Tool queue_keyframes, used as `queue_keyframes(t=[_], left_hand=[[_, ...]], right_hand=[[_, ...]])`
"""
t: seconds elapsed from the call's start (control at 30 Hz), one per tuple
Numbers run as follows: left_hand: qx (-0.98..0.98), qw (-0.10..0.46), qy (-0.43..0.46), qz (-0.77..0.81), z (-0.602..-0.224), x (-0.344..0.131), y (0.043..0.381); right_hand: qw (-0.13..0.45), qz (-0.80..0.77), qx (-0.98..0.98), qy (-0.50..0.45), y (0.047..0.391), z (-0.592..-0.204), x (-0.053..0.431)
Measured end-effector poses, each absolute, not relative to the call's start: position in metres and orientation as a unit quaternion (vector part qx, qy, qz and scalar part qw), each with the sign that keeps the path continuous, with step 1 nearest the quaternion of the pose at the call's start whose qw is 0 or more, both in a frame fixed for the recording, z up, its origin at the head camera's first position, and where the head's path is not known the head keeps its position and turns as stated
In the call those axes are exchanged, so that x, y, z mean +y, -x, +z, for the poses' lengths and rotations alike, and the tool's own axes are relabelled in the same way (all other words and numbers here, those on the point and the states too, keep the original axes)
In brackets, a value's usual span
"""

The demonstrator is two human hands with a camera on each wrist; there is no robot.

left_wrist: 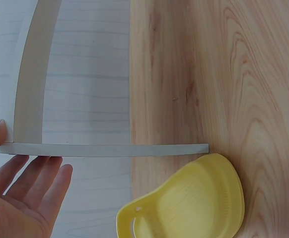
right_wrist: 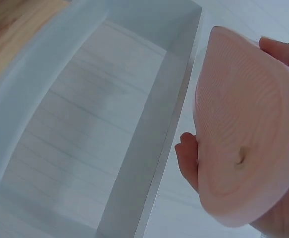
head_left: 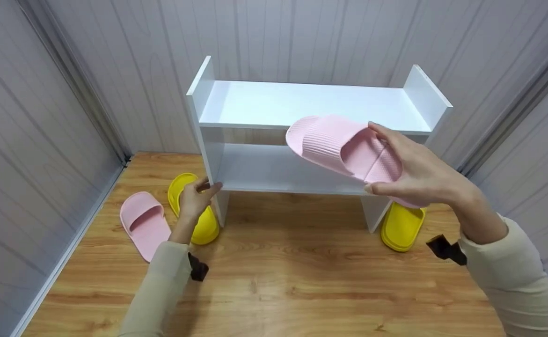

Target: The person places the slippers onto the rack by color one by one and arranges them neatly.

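Observation:
My right hand (head_left: 423,168) grips a pink slipper (head_left: 327,140) by its heel end, in front of the top shelf and tilted toe to the left. The right wrist view shows the slipper's ribbed sole (right_wrist: 244,114), with a thumb and fingertips at its edges. At the left, my left hand (head_left: 194,199) holds the side panel of a white shoe rack (head_left: 207,140). In the left wrist view the thumb lies on one side of that panel (left_wrist: 109,150) and the fingers on the other.
Beside the rack's left foot lies a yellow clog (head_left: 206,229), partly under my left hand. Another pink slipper (head_left: 145,220) is farther left on the wooden floor (head_left: 278,281). A yellow shoe (head_left: 402,229) stands by the rack's right foot. Panelled walls (head_left: 292,37) surround the floor.

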State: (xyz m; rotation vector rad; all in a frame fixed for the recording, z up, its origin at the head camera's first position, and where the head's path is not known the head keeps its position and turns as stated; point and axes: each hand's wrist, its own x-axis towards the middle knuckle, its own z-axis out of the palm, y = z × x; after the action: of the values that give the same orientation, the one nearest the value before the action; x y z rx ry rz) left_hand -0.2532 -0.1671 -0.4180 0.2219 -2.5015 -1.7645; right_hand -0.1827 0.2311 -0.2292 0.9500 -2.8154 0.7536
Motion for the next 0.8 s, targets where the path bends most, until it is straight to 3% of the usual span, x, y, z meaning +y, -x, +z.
queue_keyframes(t=[0.8], left_hand=[[-0.813,0.026,-0.072,-0.577,-0.418,-0.168,0.253]], right_hand=[[0.059,0.183,-0.973,-0.127,0.218,-0.210,0.211]])
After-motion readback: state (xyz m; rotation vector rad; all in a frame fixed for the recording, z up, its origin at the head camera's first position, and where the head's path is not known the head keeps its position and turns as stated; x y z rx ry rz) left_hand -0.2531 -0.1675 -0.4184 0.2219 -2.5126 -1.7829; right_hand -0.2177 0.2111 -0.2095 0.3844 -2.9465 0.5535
